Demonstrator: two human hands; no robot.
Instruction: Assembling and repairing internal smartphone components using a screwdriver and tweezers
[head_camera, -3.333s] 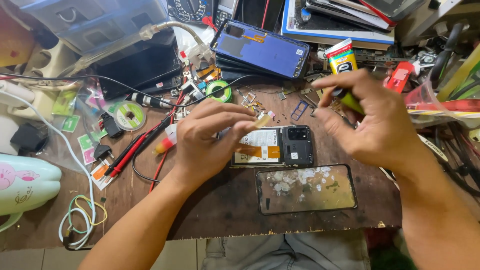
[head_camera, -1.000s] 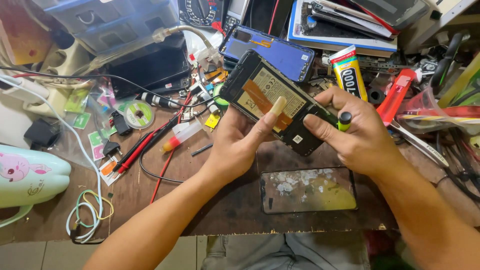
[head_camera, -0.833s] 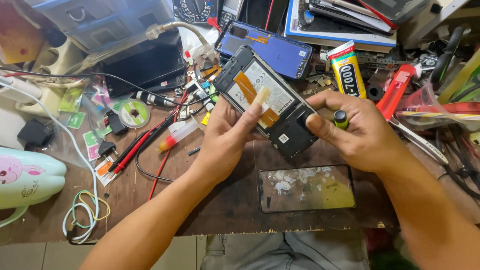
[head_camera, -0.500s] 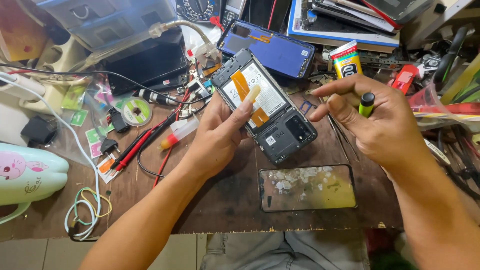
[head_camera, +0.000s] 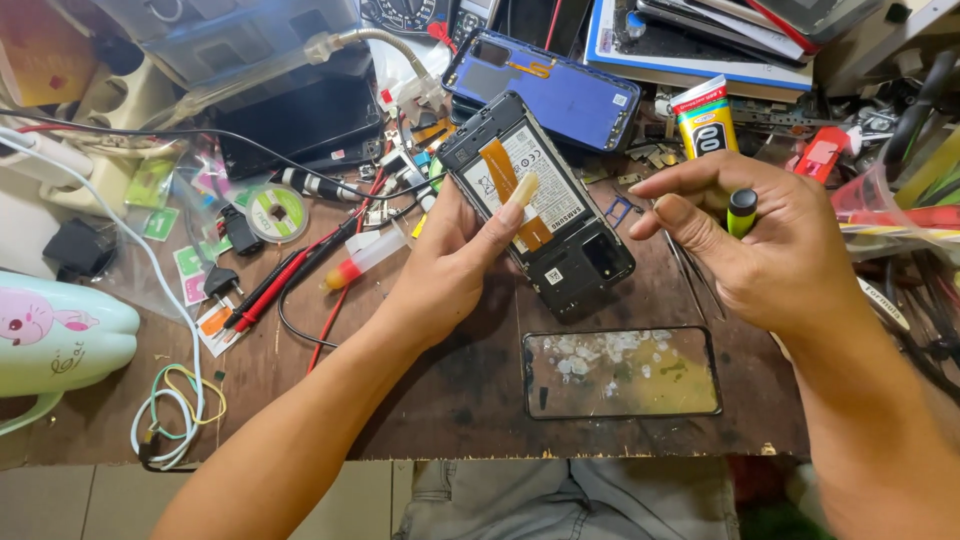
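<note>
My left hand (head_camera: 455, 265) grips the opened phone (head_camera: 540, 205) above the desk centre, thumb pressed on its orange ribbon strip; a white label covers the battery. My right hand (head_camera: 770, 250), at three o'clock from it, pinches a green-capped tool (head_camera: 741, 212) between curled fingers. A yellow glue tube (head_camera: 703, 120) stands at one o'clock, a blue back cover (head_camera: 555, 85) at twelve, a glass panel (head_camera: 620, 372) at six.

Right hand (head_camera: 770, 245) hides most of the screwdriver (head_camera: 741, 211).
</note>
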